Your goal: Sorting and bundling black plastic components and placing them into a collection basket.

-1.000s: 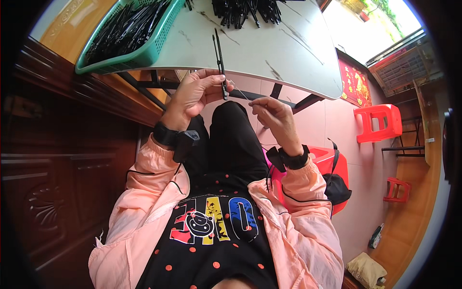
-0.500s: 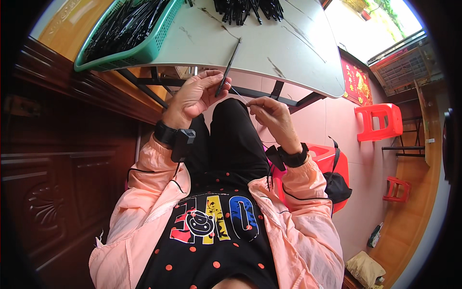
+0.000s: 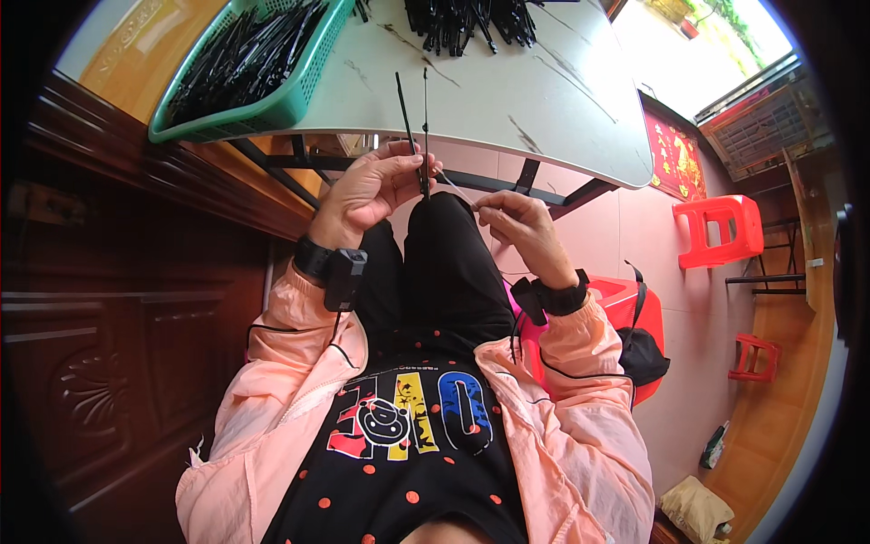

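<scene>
The left grip (image 3: 370,192) is pinched on two thin black rods (image 3: 404,106), which rise above it, spread at the top. A pale strand (image 3: 459,189) runs from beside it to the right grip (image 3: 521,227), whose fingertips are together on it. Beyond both grips is the table (image 3: 480,104), with a basket (image 3: 258,120) of black pieces (image 3: 249,63) leftward and a black pile (image 3: 464,23) farther ahead.

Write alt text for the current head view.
A person's left hand holds slim black pieces near the edge of a marbled white table; the right hand pinches a thin pale strand leading toward them. On the table sit a green basket of black strips and a pile of similar pieces.
</scene>
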The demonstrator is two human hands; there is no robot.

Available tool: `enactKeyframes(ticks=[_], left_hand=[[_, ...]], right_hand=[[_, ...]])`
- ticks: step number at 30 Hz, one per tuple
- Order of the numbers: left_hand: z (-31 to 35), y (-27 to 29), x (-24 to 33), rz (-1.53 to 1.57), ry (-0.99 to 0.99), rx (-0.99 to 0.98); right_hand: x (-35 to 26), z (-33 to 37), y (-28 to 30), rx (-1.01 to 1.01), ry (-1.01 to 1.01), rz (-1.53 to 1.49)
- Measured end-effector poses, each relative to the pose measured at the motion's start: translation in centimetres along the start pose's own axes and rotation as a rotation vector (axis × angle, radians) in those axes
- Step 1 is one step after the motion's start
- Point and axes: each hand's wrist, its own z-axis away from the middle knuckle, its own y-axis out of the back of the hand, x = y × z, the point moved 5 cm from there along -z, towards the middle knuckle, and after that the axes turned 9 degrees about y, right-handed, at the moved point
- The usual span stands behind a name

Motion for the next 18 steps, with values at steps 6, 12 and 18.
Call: enactKeyframes(ticks=[6, 12, 18], left_hand=[[0.5, -0.6, 0.0, -0.022, -0.007, 0.063], [0.8, -1.1, -0.2, -0.004, 0.023, 0.004], [1.3, -2.0, -0.4, 0.037, 0.039, -0.020]], right_hand=[[0.1, 0.2, -0.4, -0.087, -0.014, -0.021], [-0.3, 0.3, -0.9, -0.101, -0.023, -0.155], [-0.5, 0.2, -0.9, -0.144, -0.031, -0.129]])
